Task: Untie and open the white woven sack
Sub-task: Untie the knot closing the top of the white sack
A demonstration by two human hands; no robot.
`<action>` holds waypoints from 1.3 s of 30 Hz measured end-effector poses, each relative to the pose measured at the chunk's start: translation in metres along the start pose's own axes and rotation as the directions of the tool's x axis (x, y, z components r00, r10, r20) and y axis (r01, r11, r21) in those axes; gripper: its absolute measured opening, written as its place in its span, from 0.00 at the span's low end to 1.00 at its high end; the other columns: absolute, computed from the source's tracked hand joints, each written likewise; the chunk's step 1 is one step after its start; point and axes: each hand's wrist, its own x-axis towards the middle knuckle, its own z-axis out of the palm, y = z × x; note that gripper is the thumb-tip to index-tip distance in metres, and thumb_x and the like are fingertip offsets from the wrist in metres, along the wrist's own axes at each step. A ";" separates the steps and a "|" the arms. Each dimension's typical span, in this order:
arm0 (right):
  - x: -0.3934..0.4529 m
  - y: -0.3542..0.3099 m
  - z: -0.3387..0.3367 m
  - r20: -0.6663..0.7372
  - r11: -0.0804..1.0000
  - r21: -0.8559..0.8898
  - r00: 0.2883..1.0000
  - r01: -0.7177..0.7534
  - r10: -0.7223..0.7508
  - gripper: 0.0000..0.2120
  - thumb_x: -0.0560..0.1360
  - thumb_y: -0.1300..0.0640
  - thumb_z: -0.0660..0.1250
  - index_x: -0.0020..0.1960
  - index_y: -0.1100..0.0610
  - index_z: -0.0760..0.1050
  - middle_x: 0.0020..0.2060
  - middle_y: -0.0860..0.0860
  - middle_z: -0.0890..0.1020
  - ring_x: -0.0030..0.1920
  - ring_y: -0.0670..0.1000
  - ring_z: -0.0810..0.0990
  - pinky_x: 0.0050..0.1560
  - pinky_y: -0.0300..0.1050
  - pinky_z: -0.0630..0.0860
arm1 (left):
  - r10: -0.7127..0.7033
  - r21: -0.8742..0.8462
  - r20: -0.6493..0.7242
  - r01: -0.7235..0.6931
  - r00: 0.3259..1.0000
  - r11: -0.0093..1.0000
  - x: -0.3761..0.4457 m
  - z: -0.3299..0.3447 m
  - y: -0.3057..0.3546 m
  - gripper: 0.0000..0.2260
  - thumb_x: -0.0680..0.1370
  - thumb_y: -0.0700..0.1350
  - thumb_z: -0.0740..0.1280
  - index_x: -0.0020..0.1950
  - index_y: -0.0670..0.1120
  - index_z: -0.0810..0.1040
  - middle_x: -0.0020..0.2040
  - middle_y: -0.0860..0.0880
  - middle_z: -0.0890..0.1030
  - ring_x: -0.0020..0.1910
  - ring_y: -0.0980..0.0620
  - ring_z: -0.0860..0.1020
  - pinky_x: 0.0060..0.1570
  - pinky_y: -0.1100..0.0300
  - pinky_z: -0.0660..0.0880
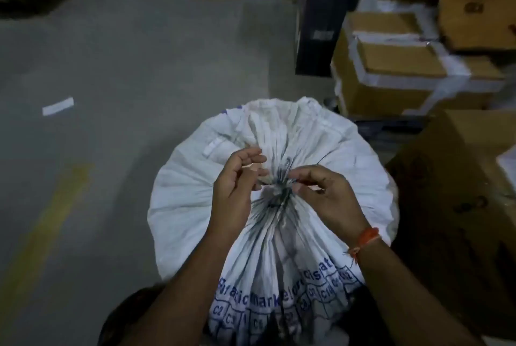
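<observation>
The white woven sack point(184, 200) stands full on the floor right below me, with blue print on its near side. Its mouth is gathered into tight pleats at a dark knot point(280, 192) in the middle. My left hand point(237, 181) is at the left of the knot, fingers curled and pinching the gathered cloth or tie. My right hand point(324, 195), with an orange thread on the wrist, pinches at the knot from the right. What exactly each fingertip holds is too small and blurred to tell.
Grey concrete floor point(125, 72) stretches to the left and ahead, with a yellow painted line point(47, 223) and a white paper strip point(58, 106). Stacked cardboard boxes point(396, 66) crowd the right side, one large box point(460, 178) close beside the sack. A black case point(318, 24) stands behind.
</observation>
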 end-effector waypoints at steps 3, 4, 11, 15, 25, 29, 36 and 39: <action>0.013 0.008 0.002 0.095 0.980 -0.184 0.994 0.075 -0.059 0.09 0.74 0.67 0.73 0.52 0.58 0.83 0.51 0.53 0.82 0.52 0.50 0.83 0.53 0.45 0.81 | 0.056 0.119 0.058 -0.063 0.997 0.991 0.020 0.000 -0.003 0.14 0.83 0.43 0.62 0.63 0.57 0.81 0.59 0.54 0.85 0.54 0.54 0.85 0.48 0.66 0.78; 0.015 0.010 0.003 0.105 0.968 -0.236 0.993 0.083 -0.059 0.08 0.74 0.66 0.74 0.52 0.57 0.83 0.50 0.52 0.82 0.51 0.48 0.82 0.53 0.44 0.81 | 0.059 0.141 0.084 -0.070 0.995 0.988 0.024 -0.001 -0.003 0.13 0.83 0.44 0.62 0.63 0.57 0.80 0.59 0.54 0.85 0.55 0.53 0.85 0.49 0.65 0.79; 0.020 0.026 0.017 0.085 0.859 -0.491 0.989 0.147 -0.121 0.16 0.67 0.47 0.80 0.50 0.50 0.79 0.43 0.45 0.79 0.40 0.43 0.77 0.42 0.36 0.77 | -0.066 0.187 0.105 0.046 0.992 0.981 0.039 -0.020 -0.014 0.09 0.80 0.41 0.63 0.54 0.52 0.82 0.52 0.51 0.87 0.51 0.52 0.85 0.53 0.57 0.80; 0.021 0.031 0.038 0.034 0.830 -0.534 0.985 0.162 -0.170 0.15 0.68 0.48 0.80 0.46 0.52 0.78 0.38 0.48 0.78 0.36 0.47 0.76 0.38 0.44 0.77 | -0.092 0.350 0.092 0.054 0.991 0.935 0.038 -0.029 -0.016 0.14 0.79 0.33 0.63 0.49 0.50 0.83 0.46 0.51 0.87 0.46 0.49 0.86 0.45 0.51 0.82; 0.018 0.034 0.018 0.038 0.944 -0.320 0.997 0.079 -0.071 0.12 0.68 0.60 0.81 0.45 0.52 0.79 0.38 0.46 0.83 0.37 0.42 0.79 0.41 0.28 0.76 | -0.116 0.594 0.299 -0.089 0.947 0.799 0.039 -0.029 -0.029 0.08 0.80 0.39 0.72 0.56 0.47 0.87 0.52 0.53 0.88 0.52 0.60 0.84 0.54 0.73 0.76; 0.016 0.035 0.012 0.071 0.946 -0.310 0.995 0.090 -0.071 0.12 0.68 0.62 0.81 0.46 0.53 0.81 0.41 0.45 0.84 0.41 0.41 0.82 0.43 0.28 0.77 | -0.140 0.623 0.303 -0.085 0.943 0.778 0.040 -0.020 -0.034 0.04 0.77 0.42 0.76 0.51 0.47 0.87 0.46 0.52 0.88 0.46 0.55 0.86 0.52 0.59 0.82; 0.018 0.037 0.010 0.082 0.933 -0.353 0.996 0.068 -0.042 0.09 0.67 0.62 0.81 0.46 0.58 0.85 0.42 0.48 0.86 0.43 0.44 0.85 0.48 0.39 0.83 | -0.205 0.679 0.341 -0.090 0.918 0.728 0.036 -0.012 -0.034 0.05 0.77 0.42 0.75 0.49 0.51 0.88 0.43 0.55 0.87 0.44 0.56 0.84 0.53 0.49 0.83; 0.017 0.037 0.009 0.070 0.944 -0.329 0.998 0.029 -0.006 0.09 0.67 0.63 0.81 0.45 0.58 0.85 0.41 0.47 0.86 0.42 0.42 0.86 0.48 0.39 0.83 | -0.174 0.732 0.312 -0.120 0.934 0.671 0.035 -0.007 -0.034 0.05 0.78 0.44 0.74 0.47 0.54 0.86 0.41 0.59 0.84 0.48 0.58 0.81 0.60 0.45 0.78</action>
